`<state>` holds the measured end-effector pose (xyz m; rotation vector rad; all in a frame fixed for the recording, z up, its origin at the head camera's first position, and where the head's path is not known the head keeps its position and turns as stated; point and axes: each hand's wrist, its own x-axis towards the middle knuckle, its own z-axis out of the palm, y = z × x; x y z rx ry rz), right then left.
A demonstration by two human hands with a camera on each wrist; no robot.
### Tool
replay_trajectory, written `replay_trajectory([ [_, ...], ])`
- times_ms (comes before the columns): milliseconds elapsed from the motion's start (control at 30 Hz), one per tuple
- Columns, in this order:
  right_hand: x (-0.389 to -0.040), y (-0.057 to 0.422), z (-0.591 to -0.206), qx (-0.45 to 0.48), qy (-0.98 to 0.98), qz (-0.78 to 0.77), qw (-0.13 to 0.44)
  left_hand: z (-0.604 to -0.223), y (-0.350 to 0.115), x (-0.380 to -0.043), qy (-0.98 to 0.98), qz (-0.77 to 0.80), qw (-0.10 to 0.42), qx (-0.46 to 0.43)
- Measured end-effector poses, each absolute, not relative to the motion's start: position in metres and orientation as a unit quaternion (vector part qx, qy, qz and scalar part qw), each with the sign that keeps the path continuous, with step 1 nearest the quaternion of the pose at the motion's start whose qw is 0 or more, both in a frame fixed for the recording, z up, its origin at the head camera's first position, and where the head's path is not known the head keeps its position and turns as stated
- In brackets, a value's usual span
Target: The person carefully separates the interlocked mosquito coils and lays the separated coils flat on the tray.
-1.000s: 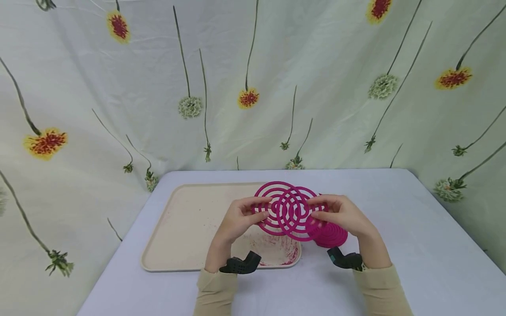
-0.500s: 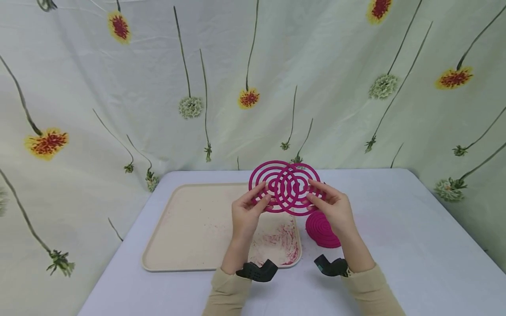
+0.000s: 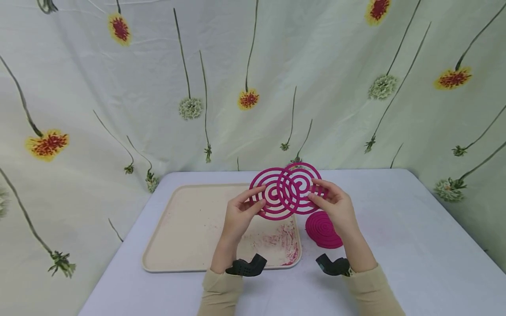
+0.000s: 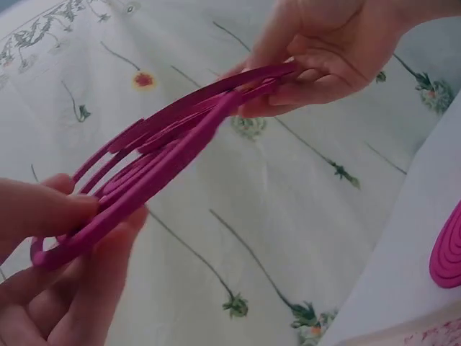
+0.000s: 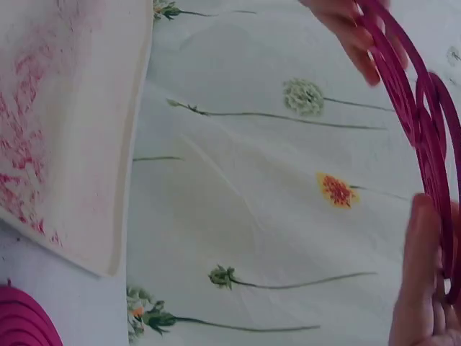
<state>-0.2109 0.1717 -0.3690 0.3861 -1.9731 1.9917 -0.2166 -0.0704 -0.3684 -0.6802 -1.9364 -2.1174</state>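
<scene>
Two magenta mosquito coils overlap in the air above the tray's right side in the head view, a left coil (image 3: 272,192) and a right coil (image 3: 303,186). My left hand (image 3: 238,216) pinches the left one's outer edge between thumb and fingers. On the opposite side, my right hand (image 3: 337,206) pinches the right one the same way. Seen nearly edge-on in the left wrist view, the coil pair (image 4: 155,162) looks partly interleaved, with rings crossing. Whether the two are still joined, I cannot tell. Below the right hand lies a magenta coil stack (image 3: 322,229), partly hidden by that hand.
A beige tray (image 3: 186,228) lies left of the stack, with magenta crumbs and smears at its right end. Under it is a white-covered table (image 3: 403,228). A flower-printed cloth (image 3: 336,66) hangs behind. Black wrist devices (image 3: 249,265) sit on both wrists.
Both hands lifted the coils, uncovering more of the stack. Then the left hand dropped slightly and moved left, so the left coil now sits lower and the overlap has narrowed.
</scene>
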Motion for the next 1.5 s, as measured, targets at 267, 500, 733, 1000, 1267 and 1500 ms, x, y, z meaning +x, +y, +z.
replay_trajectory([
  [267,-0.207,0.204,-0.360,0.232,-0.776,0.586,0.024,-0.368,-0.086,-0.217,-0.691,-0.665,0.015,-0.283],
  [500,-0.208,0.196,-0.362,0.160,-0.760,0.624,0.093,-0.368,-0.065,-0.215,-0.648,-0.723,0.104,-0.218],
  [733,-0.209,0.173,-0.363,0.066,-0.667,0.718,0.190,-0.367,-0.043,-0.212,-0.591,-0.774,0.167,-0.154],
  [1000,-0.213,0.154,-0.372,0.014,-0.594,0.764,0.251,-0.367,-0.047,-0.211,-0.601,-0.766,0.133,-0.186],
  [1267,-0.226,0.191,-0.388,0.153,-0.692,0.697,0.107,-0.369,-0.066,-0.216,-0.679,-0.690,0.092,-0.233],
  [1500,-0.208,0.209,-0.361,0.238,-0.784,0.573,0.008,-0.371,-0.078,-0.217,-0.716,-0.643,0.047,-0.269],
])
